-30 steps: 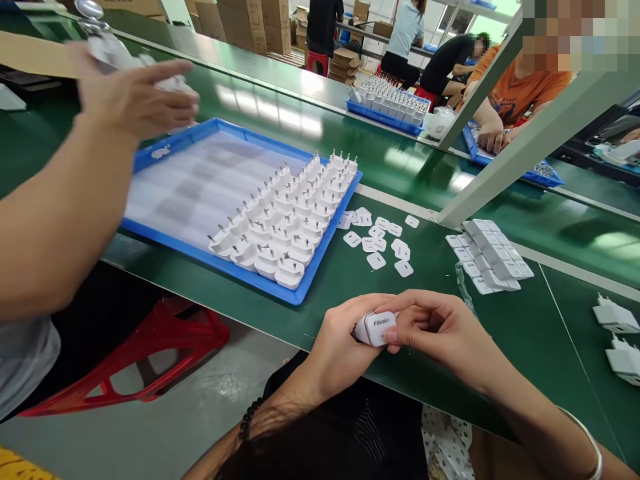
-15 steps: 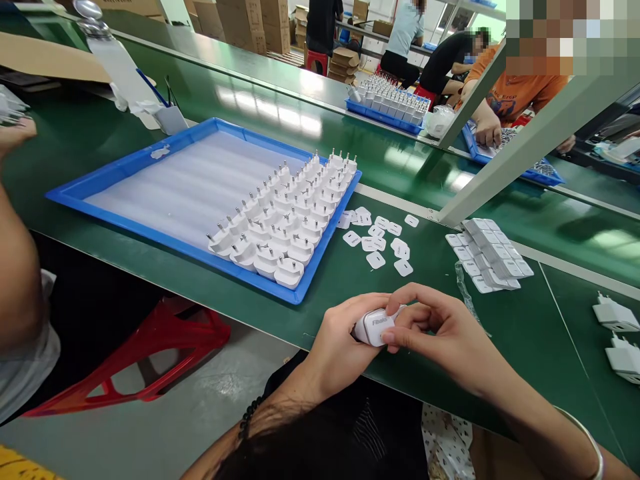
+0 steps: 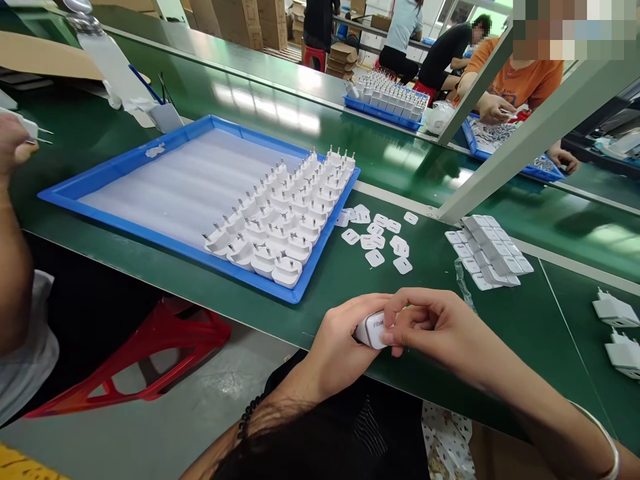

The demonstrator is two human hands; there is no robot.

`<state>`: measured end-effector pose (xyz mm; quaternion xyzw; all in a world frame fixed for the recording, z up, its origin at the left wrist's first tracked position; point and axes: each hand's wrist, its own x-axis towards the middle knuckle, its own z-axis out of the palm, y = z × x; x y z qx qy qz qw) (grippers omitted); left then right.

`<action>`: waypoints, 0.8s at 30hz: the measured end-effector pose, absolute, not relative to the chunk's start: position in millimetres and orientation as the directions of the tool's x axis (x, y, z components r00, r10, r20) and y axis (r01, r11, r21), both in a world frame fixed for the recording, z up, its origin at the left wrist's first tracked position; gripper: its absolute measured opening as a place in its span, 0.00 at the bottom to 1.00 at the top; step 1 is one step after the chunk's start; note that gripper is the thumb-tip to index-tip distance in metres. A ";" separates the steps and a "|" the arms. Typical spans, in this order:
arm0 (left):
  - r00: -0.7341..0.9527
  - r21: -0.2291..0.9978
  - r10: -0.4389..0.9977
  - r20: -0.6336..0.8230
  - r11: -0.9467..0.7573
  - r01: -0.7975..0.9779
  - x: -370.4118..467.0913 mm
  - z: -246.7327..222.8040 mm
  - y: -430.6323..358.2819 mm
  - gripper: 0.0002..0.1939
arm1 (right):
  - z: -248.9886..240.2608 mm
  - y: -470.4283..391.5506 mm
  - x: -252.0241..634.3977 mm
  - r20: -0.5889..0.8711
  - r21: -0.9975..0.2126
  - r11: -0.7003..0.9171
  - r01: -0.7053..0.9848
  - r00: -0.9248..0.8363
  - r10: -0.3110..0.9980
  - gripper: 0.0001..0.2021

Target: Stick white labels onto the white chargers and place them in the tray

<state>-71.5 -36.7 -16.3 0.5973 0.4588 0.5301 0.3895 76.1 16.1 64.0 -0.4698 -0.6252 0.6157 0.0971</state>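
At the near edge of the green bench (image 3: pixel 430 260), the left hand (image 3: pixel 337 343) wraps around a white charger (image 3: pixel 371 331), and the right hand (image 3: pixel 433 323) has thumb and forefinger pressed at its printed end face. Against a second ago, the right fingers cover more of the lettering, so only its start shows; the charger stays in the same grasp. At the far left, a co-worker's hand (image 3: pixel 11 143), then over the tray, is now at the edge of view with a two-pin plug (image 3: pixel 31 128). Across the bench, an orange-sleeved co-worker's hand (image 3: pixel 495 109) is now raised above its tray, holding something small.

Just beyond the grip lie loose label cards (image 3: pixel 374 241); left of these, a blue tray (image 3: pixel 150 235) carries rows of plugs (image 3: pixel 283 220), pins up, along its right side. To the right sit a stacked pile of white pieces (image 3: pixel 495 253), a clear plastic strip (image 3: pixel 464 287) near it, and two chargers (image 3: pixel 615 311) at the right edge. A slanting pale post (image 3: pixel 520 143) partly hides the orange-sleeved co-worker and the tray there
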 end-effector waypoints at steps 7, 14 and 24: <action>0.016 0.961 0.970 0.244 -0.244 0.134 -72.6 -14.2 -36.3 0.09 | 57.5 13.5 78.8 -0.330 -0.809 0.061 0.585 -0.538 0.776 0.07; -0.032 0.986 0.986 0.166 -0.166 0.016 -74.8 -10.4 -35.6 0.14 | 35.5 10.0 82.8 0.064 -0.874 0.295 0.385 -0.512 0.857 0.20; -0.013 0.960 0.964 0.266 -0.263 0.090 -73.2 -18.8 -41.0 0.14 | 22.7 -2.0 62.9 -0.033 -0.983 0.065 0.169 -0.524 0.851 0.13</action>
